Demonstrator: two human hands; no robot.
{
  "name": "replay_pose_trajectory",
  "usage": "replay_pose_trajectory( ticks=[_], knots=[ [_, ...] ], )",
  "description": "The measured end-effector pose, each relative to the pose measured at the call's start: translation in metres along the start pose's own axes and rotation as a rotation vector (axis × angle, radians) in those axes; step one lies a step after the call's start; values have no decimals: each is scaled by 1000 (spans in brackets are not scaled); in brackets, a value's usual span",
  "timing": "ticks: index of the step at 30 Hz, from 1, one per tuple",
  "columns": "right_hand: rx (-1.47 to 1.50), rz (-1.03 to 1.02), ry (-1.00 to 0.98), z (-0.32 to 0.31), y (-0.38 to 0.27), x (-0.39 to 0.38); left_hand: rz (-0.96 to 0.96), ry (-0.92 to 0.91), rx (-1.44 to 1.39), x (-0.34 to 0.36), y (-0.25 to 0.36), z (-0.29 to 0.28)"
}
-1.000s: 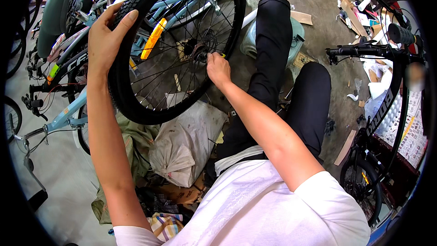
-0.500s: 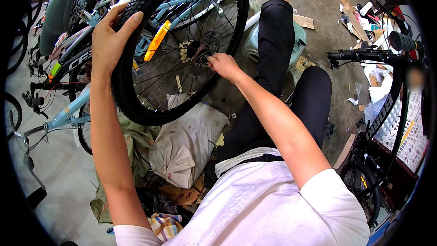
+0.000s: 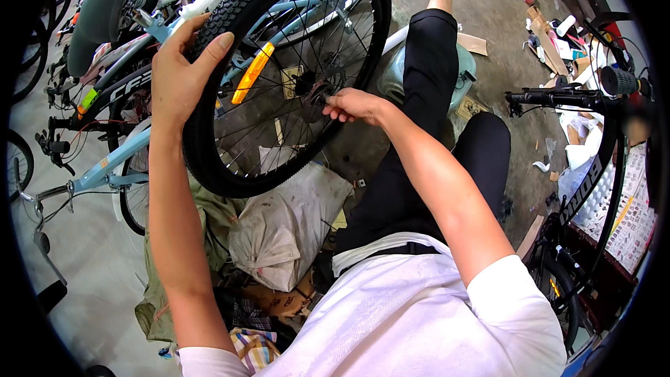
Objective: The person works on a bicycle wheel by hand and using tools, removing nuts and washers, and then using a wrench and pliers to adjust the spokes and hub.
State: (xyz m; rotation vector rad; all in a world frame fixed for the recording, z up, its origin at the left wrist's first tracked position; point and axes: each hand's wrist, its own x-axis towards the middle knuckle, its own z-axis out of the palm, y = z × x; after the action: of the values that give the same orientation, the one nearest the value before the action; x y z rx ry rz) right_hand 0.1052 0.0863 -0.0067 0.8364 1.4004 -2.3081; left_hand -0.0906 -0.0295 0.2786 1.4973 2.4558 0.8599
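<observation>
A bicycle wheel (image 3: 209, 115) with a black knobbly tyre stands tilted in front of me. My left hand (image 3: 180, 73) is closed round the tyre at its left side, thumb on the sidewall. At the hub, by the dark disc rotor (image 3: 316, 96), my right hand (image 3: 352, 105) has its fingers bent in a pinch. They seem to grip the axle end; the fingertips partly hide it. An orange reflector (image 3: 252, 73) is fixed among the spokes.
Several parked bicycles, one with a light blue frame (image 3: 105, 164), crowd the left. A stuffed whitish sack (image 3: 289, 227) lies below the wheel. To the right stands a black bicycle frame (image 3: 593, 174) near scattered cardboard and packaging (image 3: 576, 129). My legs extend ahead past a greenish plastic container (image 3: 464, 70).
The wheel and both hands have shifted slightly right and down in the picture. My right hand stays at the hub, its fingers turned a little. The left keeps its hold on the tyre.
</observation>
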Motion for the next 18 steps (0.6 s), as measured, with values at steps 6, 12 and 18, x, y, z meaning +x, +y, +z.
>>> replay_pose_trajectory(
  ticks=[6, 12, 18],
  knots=[
    [-786, -147, 315, 15, 0, 0, -44, 0, 7, -11, 8, -1],
    [-943, -160, 470, 34, -9, -19, 1, 78, -37, -11, 3, 3],
    [-961, -255, 488, 34, 6, -19, -12, 73, -108, -19, 10, -2]
  ],
)
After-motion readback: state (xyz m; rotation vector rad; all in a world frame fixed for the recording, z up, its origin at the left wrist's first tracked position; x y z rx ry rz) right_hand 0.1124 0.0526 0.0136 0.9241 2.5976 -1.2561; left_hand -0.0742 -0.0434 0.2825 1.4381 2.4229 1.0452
